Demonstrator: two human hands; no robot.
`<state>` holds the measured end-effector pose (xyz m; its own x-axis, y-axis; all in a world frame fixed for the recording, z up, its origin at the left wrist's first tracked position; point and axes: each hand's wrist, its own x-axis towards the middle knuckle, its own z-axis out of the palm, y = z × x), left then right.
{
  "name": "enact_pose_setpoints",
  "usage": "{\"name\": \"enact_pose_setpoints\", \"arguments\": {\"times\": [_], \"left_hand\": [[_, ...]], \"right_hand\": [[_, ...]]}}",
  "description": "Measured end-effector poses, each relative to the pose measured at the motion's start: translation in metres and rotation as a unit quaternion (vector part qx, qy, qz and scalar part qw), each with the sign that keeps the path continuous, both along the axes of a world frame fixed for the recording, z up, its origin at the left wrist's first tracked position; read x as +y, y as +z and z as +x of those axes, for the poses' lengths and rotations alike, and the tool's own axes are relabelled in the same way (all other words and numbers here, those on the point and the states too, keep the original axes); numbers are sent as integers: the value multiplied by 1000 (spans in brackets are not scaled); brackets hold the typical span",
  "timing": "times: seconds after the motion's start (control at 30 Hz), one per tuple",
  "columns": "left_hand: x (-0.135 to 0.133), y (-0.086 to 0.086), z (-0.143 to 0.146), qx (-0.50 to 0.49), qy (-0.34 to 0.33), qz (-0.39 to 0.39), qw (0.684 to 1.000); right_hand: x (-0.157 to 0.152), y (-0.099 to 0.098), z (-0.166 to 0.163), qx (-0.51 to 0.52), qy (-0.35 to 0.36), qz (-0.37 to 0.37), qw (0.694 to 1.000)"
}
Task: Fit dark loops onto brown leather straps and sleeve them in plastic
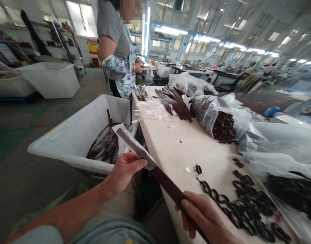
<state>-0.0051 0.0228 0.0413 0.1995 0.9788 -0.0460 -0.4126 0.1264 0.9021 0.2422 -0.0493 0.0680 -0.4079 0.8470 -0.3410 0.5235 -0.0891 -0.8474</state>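
A dark brown strip (168,183), like a leather strap, runs diagonally between my hands over the table's near edge. Its far end lies inside a narrow whitish plastic sleeve (131,140). My left hand (127,171) pinches the sleeve near its mouth, thumb on top. Farther down, my right hand (199,211) grips the bare brown part, fingers curled beneath and thumb above; the strip's lower end passes under this hand and out of view. Black rings (236,206), several linked or piled, lie on the table to the right of my right hand.
Left of the white table (168,145) stands a white bin (69,135) with wrapped dark strips inside. Farther back on the table are brown strips (177,101), a clear bag of small brown pieces (216,118) and plastic sleeves (157,112). A person (119,51) stands at the far end.
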Motion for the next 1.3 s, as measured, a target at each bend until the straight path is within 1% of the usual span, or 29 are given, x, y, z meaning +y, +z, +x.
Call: {"name": "enact_pose_setpoints", "arguments": {"times": [0.03,0.1,0.17,0.2,0.27,0.33,0.4,0.43,0.47,0.5,0.57,0.63,0.7,0.83,0.9,1.0,1.07,1.17,1.3], "left_hand": [[-3,0,-6,22,-5,1,1000],[-12,-4,-12,57,-45,-4,997],[-22,-10,-14,64,-83,-11,994],[-26,-14,-16,55,-89,-12,994],[-27,-18,-24,8,-59,-12,998],[-23,-19,-37,-65,14,-24,998],[-17,-22,-52,-129,97,-64,985],[-15,-25,-58,-149,125,-93,976],[-15,-30,-63,-161,139,-124,969],[-15,-35,-67,-168,140,-155,963],[-21,-46,-68,-176,116,-205,956],[-29,-55,-66,-184,94,-226,952],[-36,-60,-64,-193,83,-223,952],[-38,-67,-69,-202,60,-228,951],[-33,-76,-76,-212,87,-250,941],[-22,-95,-89,-217,175,-283,918],[-16,-108,-96,-208,212,-295,908],[-15,-121,-103,-203,222,-298,906],[-23,-127,-102,-203,213,-292,910]], "right_hand": [[3,-4,-11,13,-11,-10,1000],[13,-10,-34,28,-23,-10,999],[23,-15,-56,35,-18,10,999],[27,-18,-65,39,-14,17,999],[33,-24,-79,47,-4,19,999],[33,-34,-90,53,8,7,999],[29,-46,-101,55,11,-11,998],[26,-52,-108,54,5,-23,998],[24,-58,-115,55,-3,-35,998],[21,-64,-123,55,-13,-45,997],[18,-74,-140,57,-29,-60,996],[16,-80,-155,63,-41,-74,994],[15,-82,-165,72,-56,-90,992],[14,-85,-176,83,-80,-105,988],[14,-90,-178,80,-84,-105,988],[13,-101,-180,67,-88,-108,988],[11,-108,-180,51,-87,-118,988],[7,-110,-177,56,-78,-143,985],[5,-104,-178,109,-50,-143,983]]}}
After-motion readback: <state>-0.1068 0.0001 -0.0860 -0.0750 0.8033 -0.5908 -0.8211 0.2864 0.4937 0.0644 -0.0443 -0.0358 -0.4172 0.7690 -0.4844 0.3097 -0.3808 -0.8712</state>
